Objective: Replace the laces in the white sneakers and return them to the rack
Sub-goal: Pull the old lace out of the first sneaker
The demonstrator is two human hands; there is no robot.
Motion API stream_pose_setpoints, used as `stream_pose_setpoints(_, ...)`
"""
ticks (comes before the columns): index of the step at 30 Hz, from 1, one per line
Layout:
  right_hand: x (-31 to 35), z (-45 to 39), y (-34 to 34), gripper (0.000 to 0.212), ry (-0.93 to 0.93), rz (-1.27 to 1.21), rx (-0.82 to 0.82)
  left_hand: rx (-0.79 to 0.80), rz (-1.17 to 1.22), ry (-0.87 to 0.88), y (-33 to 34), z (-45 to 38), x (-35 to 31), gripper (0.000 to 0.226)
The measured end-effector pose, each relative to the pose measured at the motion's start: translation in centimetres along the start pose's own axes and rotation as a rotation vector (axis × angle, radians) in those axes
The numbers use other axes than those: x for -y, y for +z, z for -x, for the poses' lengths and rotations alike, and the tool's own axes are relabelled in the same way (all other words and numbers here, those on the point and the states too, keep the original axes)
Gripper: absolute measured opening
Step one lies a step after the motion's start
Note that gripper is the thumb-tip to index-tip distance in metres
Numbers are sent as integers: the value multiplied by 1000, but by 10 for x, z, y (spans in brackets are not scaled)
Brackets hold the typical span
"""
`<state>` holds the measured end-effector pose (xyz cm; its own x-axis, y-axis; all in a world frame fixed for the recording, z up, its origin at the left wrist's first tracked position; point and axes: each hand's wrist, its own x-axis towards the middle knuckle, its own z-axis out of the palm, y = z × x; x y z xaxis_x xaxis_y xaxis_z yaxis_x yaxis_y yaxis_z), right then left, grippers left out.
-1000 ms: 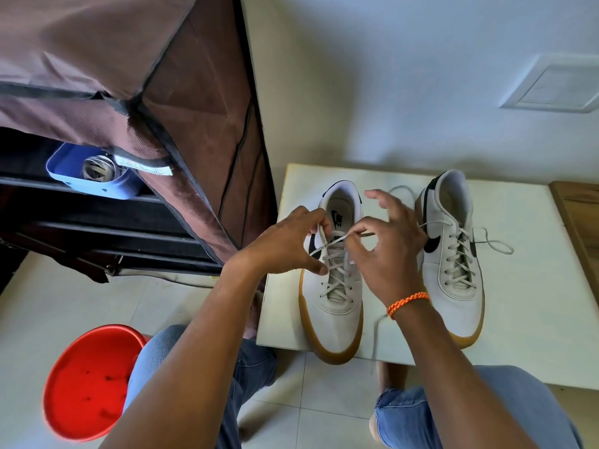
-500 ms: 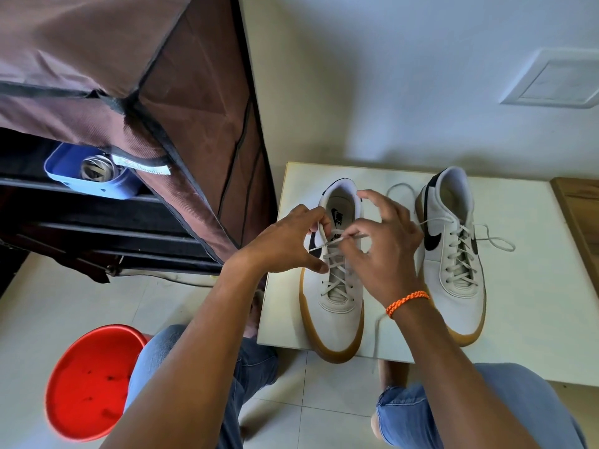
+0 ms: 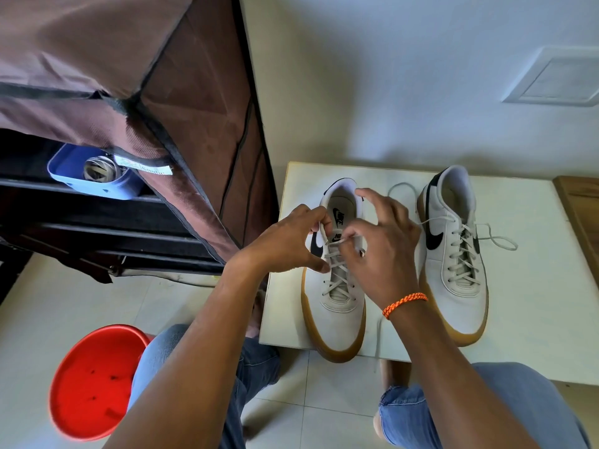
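Two white sneakers with gum soles and black swooshes stand side by side on a low white table [image 3: 534, 319]. My left hand [image 3: 285, 244] grips the upper left edge of the left sneaker [image 3: 337, 315] near its top eyelets. My right hand [image 3: 382, 251] pinches the white lace [image 3: 340, 243] over that sneaker's tongue, its other fingers spread. The lace's loose end hangs off the table's front edge below my right wrist. The right sneaker [image 3: 460, 286] is laced, with loose ends trailing on both sides. The rack [image 3: 129, 228], a dark shelf unit with a brown fabric cover, stands at the left.
A blue container [image 3: 64, 170] sits on a rack shelf. A red bucket [image 3: 90, 384] stands on the tiled floor at lower left. My knees in blue jeans are below the table's front edge. A wooden surface [image 3: 583, 205] borders the table at right. A white wall is behind.
My right hand has shifted left and down toward the tongue of the left sneaker, drawing the lace closer to the top eyelets. My left hand stays on the sneaker's edge.
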<state>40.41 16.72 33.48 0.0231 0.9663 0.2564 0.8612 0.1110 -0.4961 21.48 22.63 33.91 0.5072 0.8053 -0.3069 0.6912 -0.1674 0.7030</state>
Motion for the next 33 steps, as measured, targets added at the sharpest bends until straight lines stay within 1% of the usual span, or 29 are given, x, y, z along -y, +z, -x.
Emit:
stream_pose_setpoints(3,-8,-6,-9,10,18,-19,-164,6,3,-5,0,0,1,59)
stream_pose_setpoints(5,-21,-11,-16,6,57,-142,-316,21,22,-1,0,1,0,54)
stream_pose_setpoints(7,-32,-12,-24,9,133,-304,-433,13,63,-6,4,2,-4,42)
stream_pose_setpoints(9,-39,-10,-32,13,238,-365,-482,-54,55,0,9,3,-9,27)
stream_pose_setpoints(10,-44,-8,-34,16,266,-338,-447,-106,19,10,14,3,-12,19)
stream_pose_setpoints(11,-49,-6,-33,18,274,-283,-342,-155,-22,22,18,3,-13,13)
stream_pose_setpoints(13,-59,3,-27,20,264,-173,-14,-222,-93,43,30,4,-19,11)
stream_pose_setpoints(14,-61,8,-24,19,244,-145,95,-246,-114,44,36,6,-22,13)
stream_pose_setpoints(15,-61,13,-22,20,216,-142,138,-269,-126,40,42,8,-26,14)
stream_pose_setpoints(18,-52,19,-20,44,105,-238,142,-338,-165,27,54,9,-30,16)
stream_pose_setpoints(20,-44,23,-19,57,66,-256,226,-362,-145,9,57,9,-32,15)
stream_pose_setpoints(22,-39,27,-15,61,59,-186,295,-379,-102,-3,59,8,-32,14)
stream_pose_setpoints(25,-37,27,-12,60,55,-166,288,-409,11,-3,61,7,-29,14)
stream_pose_setpoints(27,-38,23,-13,59,58,-171,270,-408,155,9,57,8,-32,18)
stream_pose_setpoints(29,-40,21,-12,60,73,-170,258,-410,404,-29,48,11,-36,27)
stream_pose_setpoints(31,-40,22,-10,60,93,-166,254,-450,703,-143,39,10,-30,37)
stream_pose_setpoints(32,-39,22,-10,59,100,-165,254,-491,790,-217,36,8,-23,40)
stream_pose_setpoints(33,-39,23,-9,59,103,-169,252,-541,778,-280,35,7,-18,39)
